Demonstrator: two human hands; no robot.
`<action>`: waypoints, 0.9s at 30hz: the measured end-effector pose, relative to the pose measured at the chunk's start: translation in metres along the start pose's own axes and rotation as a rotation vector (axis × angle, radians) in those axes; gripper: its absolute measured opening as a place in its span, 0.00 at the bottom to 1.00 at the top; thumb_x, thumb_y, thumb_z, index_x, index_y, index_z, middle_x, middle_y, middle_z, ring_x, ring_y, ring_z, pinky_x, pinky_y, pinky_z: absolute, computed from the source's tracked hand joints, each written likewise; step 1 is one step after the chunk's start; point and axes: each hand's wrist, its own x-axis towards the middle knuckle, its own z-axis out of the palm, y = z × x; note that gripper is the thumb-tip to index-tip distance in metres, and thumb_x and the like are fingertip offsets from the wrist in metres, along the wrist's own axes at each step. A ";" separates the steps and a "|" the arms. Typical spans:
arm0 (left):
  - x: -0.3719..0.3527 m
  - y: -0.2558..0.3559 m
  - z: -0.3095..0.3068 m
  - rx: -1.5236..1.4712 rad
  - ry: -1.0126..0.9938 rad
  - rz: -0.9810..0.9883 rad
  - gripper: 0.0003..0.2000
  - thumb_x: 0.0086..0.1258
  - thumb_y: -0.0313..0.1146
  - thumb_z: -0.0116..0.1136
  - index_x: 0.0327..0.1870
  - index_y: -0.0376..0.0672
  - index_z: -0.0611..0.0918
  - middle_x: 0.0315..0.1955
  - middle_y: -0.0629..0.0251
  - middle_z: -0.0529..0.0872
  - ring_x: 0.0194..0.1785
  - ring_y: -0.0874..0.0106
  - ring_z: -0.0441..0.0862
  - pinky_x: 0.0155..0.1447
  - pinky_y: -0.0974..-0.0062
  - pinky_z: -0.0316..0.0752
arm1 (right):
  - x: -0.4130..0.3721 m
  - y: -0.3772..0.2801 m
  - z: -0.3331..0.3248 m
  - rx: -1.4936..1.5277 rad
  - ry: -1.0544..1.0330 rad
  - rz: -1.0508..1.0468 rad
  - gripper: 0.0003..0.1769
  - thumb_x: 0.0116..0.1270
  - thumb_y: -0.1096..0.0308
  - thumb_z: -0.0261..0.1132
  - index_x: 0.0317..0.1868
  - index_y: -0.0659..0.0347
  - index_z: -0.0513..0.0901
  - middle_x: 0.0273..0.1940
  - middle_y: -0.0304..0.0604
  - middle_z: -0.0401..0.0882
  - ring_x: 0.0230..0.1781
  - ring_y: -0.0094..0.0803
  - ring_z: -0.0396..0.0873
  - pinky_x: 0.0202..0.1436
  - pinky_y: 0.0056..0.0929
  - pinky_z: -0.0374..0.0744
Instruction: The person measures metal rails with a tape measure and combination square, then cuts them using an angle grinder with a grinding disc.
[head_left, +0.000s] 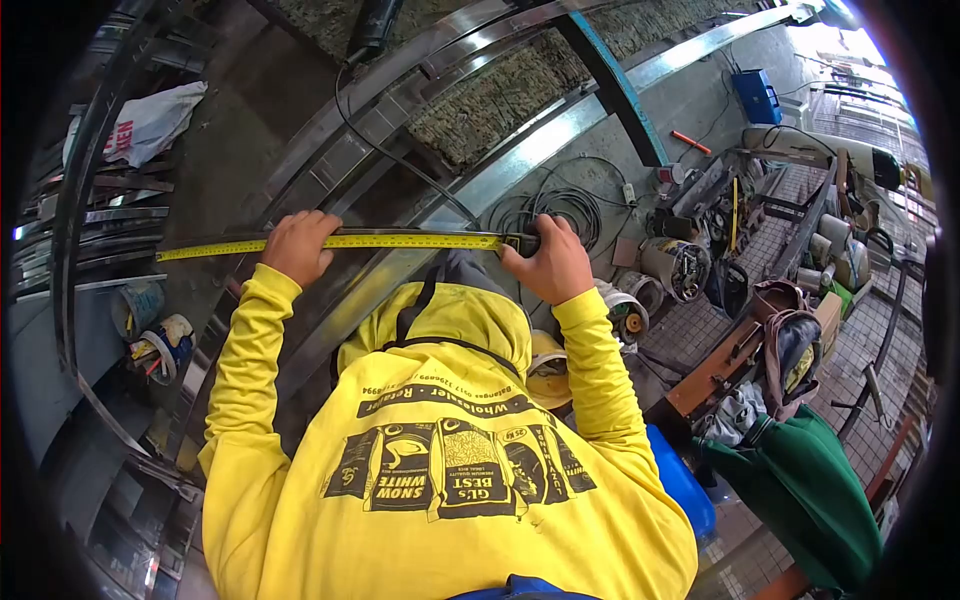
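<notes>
A yellow tape measure [420, 241] is stretched level in front of my chest, its blade running out past my left hand to the far left. My left hand [300, 245] is closed on the blade and on the thin metal bar [400, 232] that lies along its upper edge. At the other end, my right hand [552, 260] grips the dark tape case, with the thumb at the point where the blade comes out. Part of the case is hidden by my fingers. Beneath the blade, a shiny metal beam [365, 292] slants down to the left.
Curved metal frames [340, 165] arch ahead, with a blue-green bar [618, 85] across them. Coiled black cable [560, 205] lies beyond my right hand. On the right are buckets [675, 268], a blue case [755, 97] and green cloth [790, 490]. Metal strips are stacked at left.
</notes>
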 end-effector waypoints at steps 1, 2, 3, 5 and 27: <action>0.002 0.001 0.000 0.019 -0.049 -0.001 0.22 0.58 0.32 0.71 0.55 0.45 0.83 0.49 0.58 0.85 0.56 0.54 0.82 0.62 0.55 0.76 | 0.000 0.001 0.000 0.003 0.014 -0.013 0.32 0.56 0.47 0.75 0.43 0.71 0.80 0.40 0.57 0.78 0.43 0.57 0.81 0.48 0.48 0.80; 0.005 0.000 -0.001 0.039 -0.098 -0.002 0.23 0.60 0.34 0.71 0.58 0.45 0.82 0.52 0.56 0.86 0.59 0.53 0.82 0.64 0.55 0.76 | 0.000 0.002 0.002 0.006 0.028 -0.027 0.31 0.56 0.47 0.75 0.43 0.71 0.80 0.39 0.57 0.78 0.43 0.57 0.80 0.47 0.48 0.80; 0.009 0.002 -0.003 0.059 -0.147 -0.004 0.25 0.61 0.36 0.72 0.60 0.44 0.82 0.55 0.54 0.86 0.61 0.52 0.82 0.66 0.55 0.76 | 0.000 0.003 0.003 0.010 0.043 -0.040 0.31 0.56 0.47 0.75 0.42 0.71 0.80 0.39 0.57 0.77 0.42 0.57 0.80 0.47 0.48 0.80; 0.023 0.012 -0.005 -0.125 -0.218 -0.002 0.25 0.65 0.44 0.71 0.61 0.43 0.83 0.56 0.53 0.87 0.61 0.51 0.83 0.65 0.55 0.76 | 0.000 0.002 0.005 0.019 0.041 -0.053 0.31 0.56 0.48 0.75 0.42 0.71 0.80 0.39 0.57 0.77 0.43 0.57 0.80 0.47 0.48 0.80; 0.109 0.073 0.005 -0.217 -0.720 -0.191 0.49 0.66 0.80 0.49 0.71 0.42 0.80 0.67 0.40 0.80 0.72 0.49 0.77 0.76 0.56 0.70 | 0.001 -0.005 0.015 0.035 0.016 -0.057 0.33 0.56 0.44 0.76 0.44 0.67 0.78 0.42 0.55 0.78 0.41 0.57 0.82 0.45 0.49 0.82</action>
